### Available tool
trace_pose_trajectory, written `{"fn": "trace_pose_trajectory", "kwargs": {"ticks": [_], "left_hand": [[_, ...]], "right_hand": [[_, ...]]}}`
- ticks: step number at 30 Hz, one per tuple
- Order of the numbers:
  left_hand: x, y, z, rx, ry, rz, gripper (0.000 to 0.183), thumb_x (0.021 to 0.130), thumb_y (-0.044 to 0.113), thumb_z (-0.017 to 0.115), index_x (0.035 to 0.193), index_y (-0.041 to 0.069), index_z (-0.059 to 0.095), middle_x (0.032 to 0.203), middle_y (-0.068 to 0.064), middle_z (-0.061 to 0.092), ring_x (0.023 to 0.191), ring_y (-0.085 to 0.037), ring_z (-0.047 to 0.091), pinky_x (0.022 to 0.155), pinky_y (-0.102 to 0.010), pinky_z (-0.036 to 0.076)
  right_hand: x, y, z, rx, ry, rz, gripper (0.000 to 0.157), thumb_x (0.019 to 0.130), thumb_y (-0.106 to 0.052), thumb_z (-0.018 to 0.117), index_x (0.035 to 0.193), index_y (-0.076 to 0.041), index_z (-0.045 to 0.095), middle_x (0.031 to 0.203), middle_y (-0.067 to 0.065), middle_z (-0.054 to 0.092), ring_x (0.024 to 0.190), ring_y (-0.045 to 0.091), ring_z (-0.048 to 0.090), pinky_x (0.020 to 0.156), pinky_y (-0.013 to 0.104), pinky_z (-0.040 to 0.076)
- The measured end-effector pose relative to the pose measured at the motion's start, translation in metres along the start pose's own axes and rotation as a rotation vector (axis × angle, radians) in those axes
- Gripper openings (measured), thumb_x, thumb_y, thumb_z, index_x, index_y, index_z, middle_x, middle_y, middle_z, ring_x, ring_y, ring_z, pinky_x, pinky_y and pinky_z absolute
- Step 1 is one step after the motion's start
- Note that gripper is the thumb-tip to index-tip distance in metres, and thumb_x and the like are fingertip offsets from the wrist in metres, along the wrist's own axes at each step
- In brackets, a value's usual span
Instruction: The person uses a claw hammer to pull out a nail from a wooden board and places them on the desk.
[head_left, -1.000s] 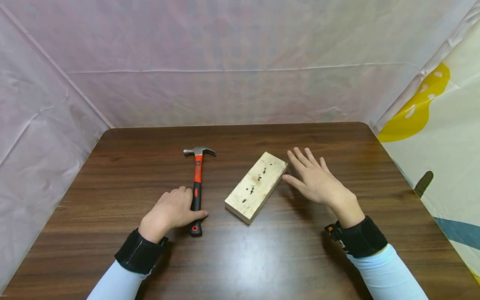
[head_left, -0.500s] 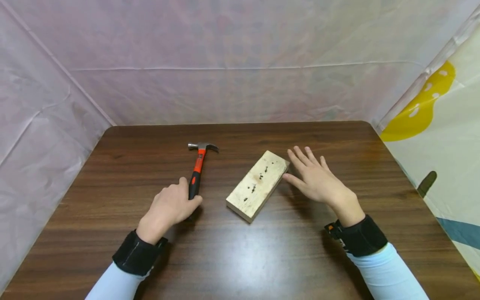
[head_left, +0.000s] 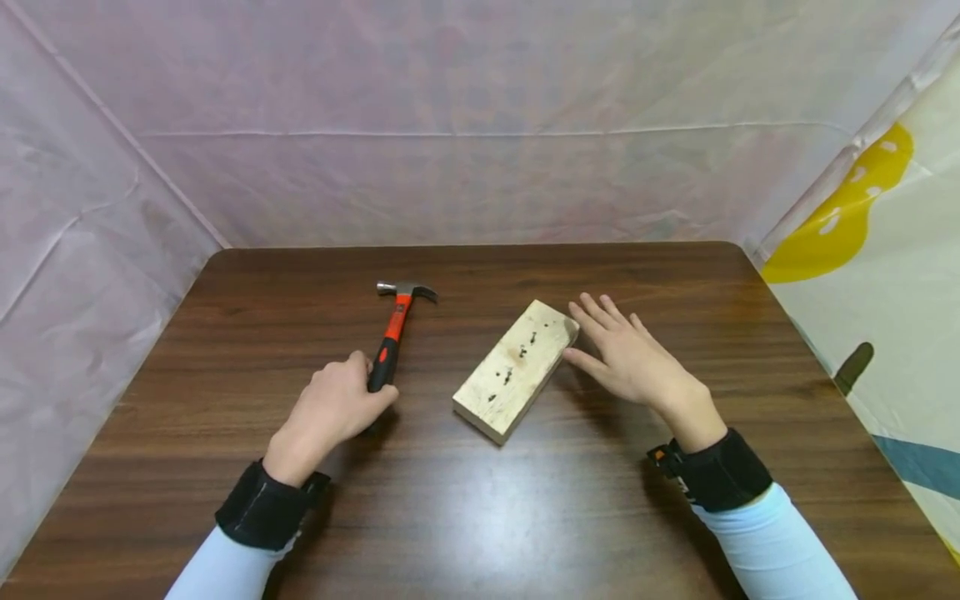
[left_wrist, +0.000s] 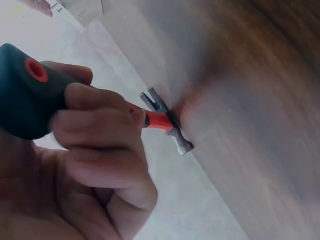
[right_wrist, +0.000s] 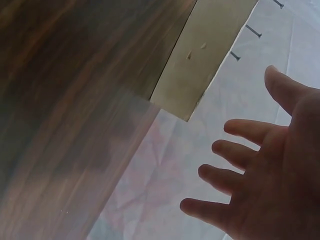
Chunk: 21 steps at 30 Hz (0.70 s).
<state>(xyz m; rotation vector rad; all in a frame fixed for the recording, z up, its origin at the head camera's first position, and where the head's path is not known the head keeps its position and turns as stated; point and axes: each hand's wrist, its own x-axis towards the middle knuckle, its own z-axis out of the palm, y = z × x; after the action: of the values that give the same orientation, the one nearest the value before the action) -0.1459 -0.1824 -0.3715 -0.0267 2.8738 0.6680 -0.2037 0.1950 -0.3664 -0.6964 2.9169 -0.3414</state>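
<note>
My left hand (head_left: 333, 404) grips the black lower part of the handle of a claw hammer (head_left: 401, 307). The handle has a red upper section, and the steel head points away from me. In the left wrist view curled fingers (left_wrist: 102, 127) wrap the handle, its butt end (left_wrist: 35, 95) sticking out. To the right, a pale wooden block (head_left: 534, 367) lies at a slant, with several nails (head_left: 522, 352) along its top; some stick up in the right wrist view. My right hand (head_left: 630, 358) is spread beside the block's far right end, palm down, holding nothing.
The dark wood-grain table (head_left: 480, 517) reaches back to a pale cloth wall (head_left: 465, 192). Another patterned cloth (head_left: 900, 333) hangs at the right side. Black bands (head_left: 262, 504) circle both wrists.
My left fingers have closed round the hammer handle, whose end is now hidden under the hand. The hammer has shifted slightly away and its handle slants more. My right hand has barely moved.
</note>
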Motion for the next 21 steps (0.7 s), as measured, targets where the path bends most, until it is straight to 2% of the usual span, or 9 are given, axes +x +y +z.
{"fn": "trace_pose_trajectory", "kwargs": {"ticks": [5, 9, 12, 16, 21], "left_hand": [[0.0, 0.0, -0.002, 0.015, 0.019, -0.008, 0.038, 0.085, 0.031, 0.059, 0.107, 0.0, 0.053, 0.076, -0.008, 0.055, 0.054, -0.019, 0.053, 0.044, -0.026, 0.04], [0.0, -0.003, -0.001, 0.016, 0.035, -0.014, 0.043, 0.086, 0.032, 0.058, 0.112, -0.001, 0.052, 0.077, -0.009, 0.055, 0.054, -0.02, 0.052, 0.043, -0.027, 0.04], [0.0, -0.005, 0.0, -0.006, 0.05, -0.007, 0.041, 0.087, 0.031, 0.058, 0.111, -0.001, 0.052, 0.075, -0.009, 0.055, 0.053, -0.019, 0.052, 0.043, -0.027, 0.04], [0.001, -0.008, 0.002, -0.041, 0.078, 0.012, 0.037, 0.087, 0.028, 0.057, 0.109, -0.002, 0.053, 0.073, -0.009, 0.055, 0.053, -0.019, 0.052, 0.044, -0.027, 0.04], [0.001, -0.011, 0.005, -0.075, 0.112, 0.031, 0.039, 0.087, 0.026, 0.057, 0.112, -0.004, 0.054, 0.073, -0.008, 0.056, 0.053, -0.018, 0.052, 0.044, -0.027, 0.04]], "right_hand": [[0.002, -0.001, 0.002, -0.013, 0.038, -0.034, 0.072, 0.1, -0.048, 0.053, 0.156, -0.011, 0.025, 0.159, 0.011, 0.014, 0.146, 0.034, 0.012, 0.11, 0.058, 0.017], [0.001, -0.002, 0.003, -0.022, 0.104, -0.072, 0.066, 0.098, -0.039, 0.062, 0.15, -0.004, 0.039, 0.152, 0.017, 0.031, 0.138, 0.036, 0.033, 0.104, 0.052, 0.033], [0.0, -0.003, 0.004, -0.03, 0.162, -0.09, 0.059, 0.095, -0.033, 0.067, 0.142, -0.003, 0.049, 0.142, 0.016, 0.046, 0.128, 0.034, 0.048, 0.097, 0.048, 0.042], [0.0, -0.003, 0.005, -0.044, 0.219, -0.105, 0.05, 0.093, -0.03, 0.071, 0.133, -0.003, 0.058, 0.127, 0.012, 0.059, 0.116, 0.03, 0.058, 0.092, 0.044, 0.047], [0.0, -0.004, 0.005, -0.042, 0.229, -0.109, 0.046, 0.093, -0.03, 0.07, 0.129, -0.003, 0.061, 0.123, 0.012, 0.062, 0.111, 0.03, 0.061, 0.089, 0.043, 0.048]]}}
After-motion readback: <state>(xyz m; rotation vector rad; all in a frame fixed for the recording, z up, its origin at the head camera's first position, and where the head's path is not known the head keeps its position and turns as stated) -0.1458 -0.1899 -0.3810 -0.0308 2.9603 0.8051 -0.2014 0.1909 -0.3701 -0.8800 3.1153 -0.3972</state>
